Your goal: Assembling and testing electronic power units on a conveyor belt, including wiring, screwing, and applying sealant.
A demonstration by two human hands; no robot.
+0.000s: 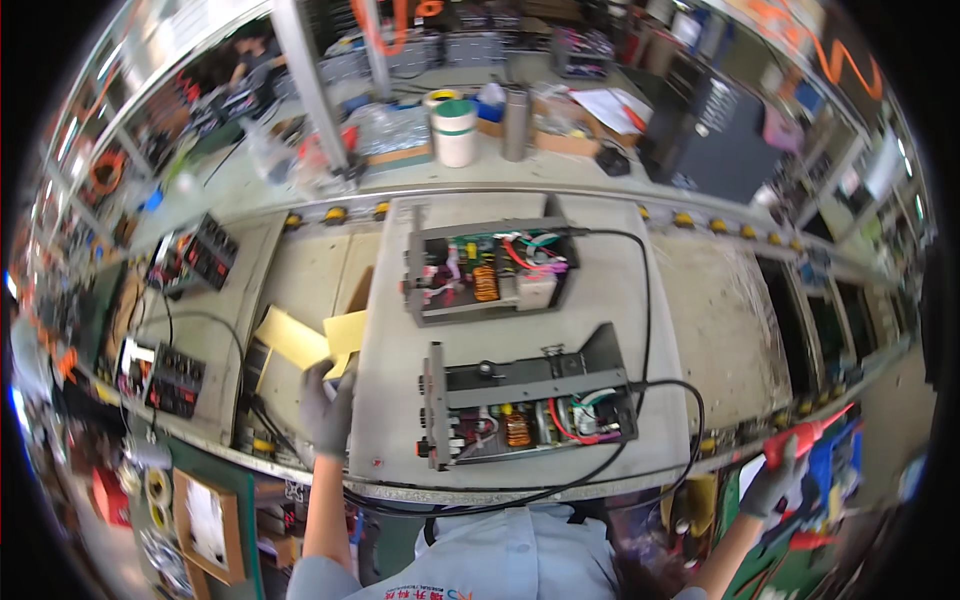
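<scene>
My left hand (328, 412), in a grey glove, is at the left edge of a pale board. Its fingers are closed at the lower edge of a bent yellow sheet (292, 338); part of the grip is hidden. At the far right my gloved right hand (772, 488) is wrapped round a red tool with a tapering tip (800, 440), tip pointing up and right. Two open metal-cased electronic units lie on the board (390, 425) between my hands: a near unit (535, 385) and a far unit (495, 265). Both show coils and coloured wires.
Black cables (645, 300) run from the units and along the front edge. More units (175, 380) stand at the left. Beyond the roller line (335, 214) are a white-and-green container (455, 135), a metal cylinder (516, 125) and a dark panel (722, 135). An open carton (240, 520) sits lower left.
</scene>
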